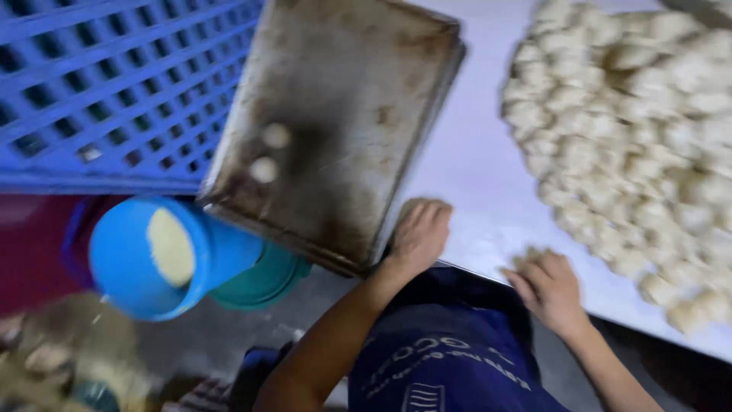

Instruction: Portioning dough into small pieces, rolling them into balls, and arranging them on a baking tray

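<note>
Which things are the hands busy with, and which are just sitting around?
In use: left hand on the dark baking tray; right hand on a dough piece beside the dough pile.
Lying about: blue crate, blue tub.

Free room and obstacles on the white table point(473, 168). A bare strip is running between the dark baking tray point(335, 130) and the heap of dough pieces point(633, 137), wide enough for a hand to pass. The left hand point(418, 233) is lying at the tray's near corner and the right hand point(550, 290) at the heap's near edge (both at the strip's mouth). The tray is bearing two dough pieces point(269, 152). A blue crate point(114, 84) and a blue tub point(164, 255) are closing off the left side.
</note>
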